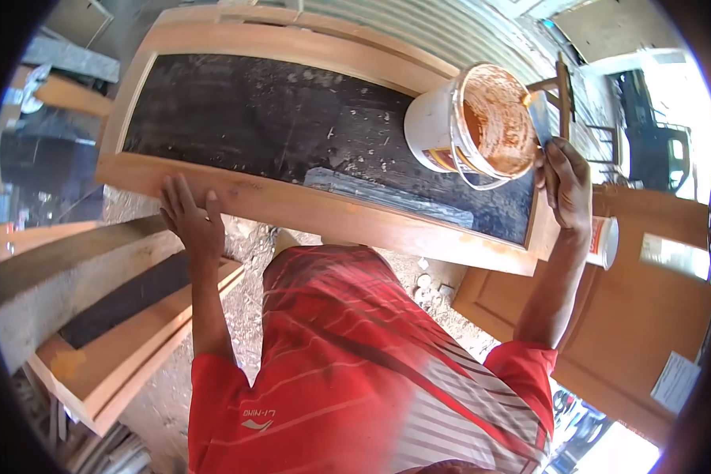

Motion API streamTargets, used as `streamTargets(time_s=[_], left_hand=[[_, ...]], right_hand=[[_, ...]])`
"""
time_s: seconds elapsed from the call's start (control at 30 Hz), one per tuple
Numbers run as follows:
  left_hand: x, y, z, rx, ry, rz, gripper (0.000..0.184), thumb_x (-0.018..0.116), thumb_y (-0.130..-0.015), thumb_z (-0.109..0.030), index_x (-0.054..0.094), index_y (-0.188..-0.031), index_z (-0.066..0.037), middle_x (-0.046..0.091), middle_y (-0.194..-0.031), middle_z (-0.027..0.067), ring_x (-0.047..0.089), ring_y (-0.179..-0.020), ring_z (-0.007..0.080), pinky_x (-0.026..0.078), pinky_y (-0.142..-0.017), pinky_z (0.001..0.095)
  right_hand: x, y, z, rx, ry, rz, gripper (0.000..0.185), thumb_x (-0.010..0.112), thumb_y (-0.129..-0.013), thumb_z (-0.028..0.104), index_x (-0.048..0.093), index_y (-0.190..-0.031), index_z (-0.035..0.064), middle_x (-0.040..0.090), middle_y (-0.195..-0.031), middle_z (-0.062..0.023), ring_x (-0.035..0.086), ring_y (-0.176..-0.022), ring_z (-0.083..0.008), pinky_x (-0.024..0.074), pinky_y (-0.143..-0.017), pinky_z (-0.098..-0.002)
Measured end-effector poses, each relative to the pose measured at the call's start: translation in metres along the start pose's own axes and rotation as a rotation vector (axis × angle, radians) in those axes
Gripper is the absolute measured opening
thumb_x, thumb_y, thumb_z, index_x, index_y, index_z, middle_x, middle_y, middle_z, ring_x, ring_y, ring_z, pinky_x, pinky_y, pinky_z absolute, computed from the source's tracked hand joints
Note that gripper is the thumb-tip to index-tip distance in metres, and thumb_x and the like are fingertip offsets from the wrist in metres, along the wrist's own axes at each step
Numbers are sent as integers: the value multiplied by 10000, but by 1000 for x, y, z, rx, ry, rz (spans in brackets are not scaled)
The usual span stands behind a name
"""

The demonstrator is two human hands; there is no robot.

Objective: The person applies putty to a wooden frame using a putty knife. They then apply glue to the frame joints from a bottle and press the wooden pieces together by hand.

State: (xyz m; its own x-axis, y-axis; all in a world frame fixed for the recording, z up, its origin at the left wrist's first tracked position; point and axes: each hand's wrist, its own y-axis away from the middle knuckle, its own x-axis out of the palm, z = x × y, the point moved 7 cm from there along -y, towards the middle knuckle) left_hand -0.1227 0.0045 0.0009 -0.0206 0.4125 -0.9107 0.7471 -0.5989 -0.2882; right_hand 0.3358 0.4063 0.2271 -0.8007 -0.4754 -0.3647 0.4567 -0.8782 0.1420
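Where the white bucket stands on the framed panel, near its right end, a flat scraper is at the rim, 1 orange dab on its blade. The right hand grasps that scraper; the left hand rests on the panel's near wooden edge, fingers loosely spread. Reddish-orange paste coats the bucket's inside. 1 grey strip lies along the panel.

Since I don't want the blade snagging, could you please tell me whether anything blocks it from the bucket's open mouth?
Nothing visible does: the blade in the right hand is at the open bucket, whose handle hangs aside.
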Motion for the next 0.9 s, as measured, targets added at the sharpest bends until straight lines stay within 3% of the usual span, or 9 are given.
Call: streamTargets(time_s=[0.2, 0.27, 0.37, 0.47, 0.53, 0.63, 0.73, 0.83, 0.9], left_hand=[[10, 6, -14, 169, 120, -21, 666, 565, -1055, -417, 469, -1600, -47, 295, -1710, 287, 235, -1567, 559, 189, -1239, 696], [13, 5, -11, 199, 153, -39, 663, 613, -1035, -403, 498, -1575, -36, 333, -1681, 298, 268, -1537, 576, 215, -1221, 699], [0, 2, -16, 191, 182, -39, 619, 526, -1073, -421, 518, -1548, -25, 359, -1658, 300, 286, -1532, 549, 225, -1211, 694], [-3, 0, 2, 141, 240, 24, 610, 531, -1069, -405, 523, -1545, -22, 362, -1656, 303, 264, -1544, 554, 226, -1211, 690], [-9, -2, 21, -20, 99, -30, 676, 550, -1061, -430, 460, -1579, -6, 312, -1684, 305, 251, -1556, 555, 220, -1213, 692], [-15, -6, 46, -284, -13, -76, 838, 611, -1038, -438, 284, -1651, 30, 226, -1698, 355, 227, -1573, 543, 208, -1237, 665], [-5, -8, 76, -387, 373, -294, 874, 662, -1044, -407, 232, -1661, 38, 291, -1667, 355, 344, -1549, 482, 347, -1217, 551], [22, 0, 77, -618, 1082, -118, 859, 682, -1060, -384, 235, -1652, 50, 475, -1553, 308, 544, -1413, 381, 488, -1107, 411], [19, -5, 73, -563, 1089, -18, 827, 656, -1078, -398, 252, -1644, 49, 568, -1446, 269, 626, -1285, 324, 531, -1026, 378]], right_hand=[[-4, 8, -2, -63, 61, -95, 303, 598, -1098, 324, 693, -1070, 38, 639, -759, 3, 556, -584, -68, 409, -511, -226], [0, 16, 2, 8, 42, -168, 271, 599, -1090, 321, 676, -1018, 72, 592, -677, 4, 456, -491, -45, 310, -430, -212], [20, 29, 15, -91, 29, -101, 315, 554, -1120, 290, 649, -962, 35, 506, -603, 33, 403, -463, -51, 334, -466, -211], [74, 47, 34, -152, -83, -41, 309, 595, -1109, 289, 710, -1126, 2, 645, -711, -28, 543, -490, -68, 409, -439, -208], [124, 55, 41, -199, -110, 171, 320, 619, -1098, 299, 724, -1227, 26, 697, -791, -52, 612, -539, -78, 444, -433, -209], [204, 59, 9, -58, -285, 277, 309, 688, -1060, 253, 722, -1248, 10, 730, -840, -90, 610, -568, -93, 497, -488, -240], [300, 52, -17, 54, -213, 534, 210, 653, -1065, 138, 720, -1124, -52, 703, -801, -77, 639, -594, -124, 517, -534, -277], [367, 51, -36, 68, -62, 548, 206, 629, -1061, 128, 715, -1036, -57, 686, -761, -75, 657, -619, -128, 516, -560, -280], [384, 50, -50, 46, 49, 563, 198, 627, -1052, 121, 717, -1066, -54, 681, -753, -87, 667, -634, -130, 519, -575, -298]])
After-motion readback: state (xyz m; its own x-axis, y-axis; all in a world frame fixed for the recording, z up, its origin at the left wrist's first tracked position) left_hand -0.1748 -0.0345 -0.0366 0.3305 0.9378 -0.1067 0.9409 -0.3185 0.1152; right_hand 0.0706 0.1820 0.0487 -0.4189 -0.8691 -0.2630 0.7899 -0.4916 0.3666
